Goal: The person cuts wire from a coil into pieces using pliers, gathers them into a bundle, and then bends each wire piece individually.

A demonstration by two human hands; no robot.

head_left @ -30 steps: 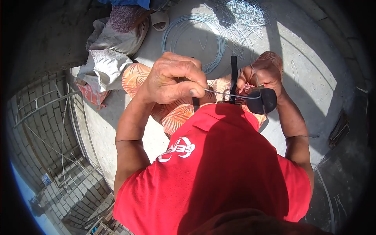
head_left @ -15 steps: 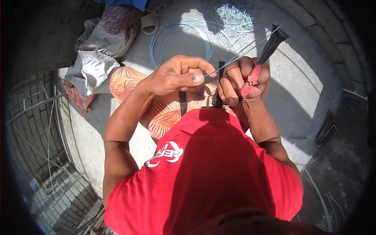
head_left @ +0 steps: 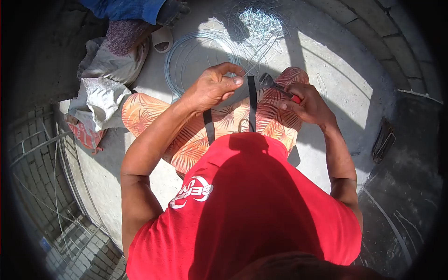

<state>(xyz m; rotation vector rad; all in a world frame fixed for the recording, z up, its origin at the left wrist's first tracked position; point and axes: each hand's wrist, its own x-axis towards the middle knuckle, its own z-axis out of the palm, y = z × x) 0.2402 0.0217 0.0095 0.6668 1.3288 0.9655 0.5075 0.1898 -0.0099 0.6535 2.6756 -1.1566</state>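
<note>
My right hand is wrapped round the red handle of a pair of pincers. Their dark metal head points left, above my right thigh. Across from it, my left hand is closed in a pinch, thumb against the bent forefinger. A thin wire shows at those fingertips, hard to trace against the floor. Both hands are apart, above my orange leaf-patterned trousers. Beyond them a coil of wire lies on the concrete.
A tangled heap of cut wire lies past the coil. White sacks stand at the left, with a pale sandal and another person's blue clothing behind. A dark metal object rests on the floor at right.
The pincers have swung down from pointing up and right to pointing left, as my right hand lowered and turned. My left hand has shifted slightly left, away from my right.
</note>
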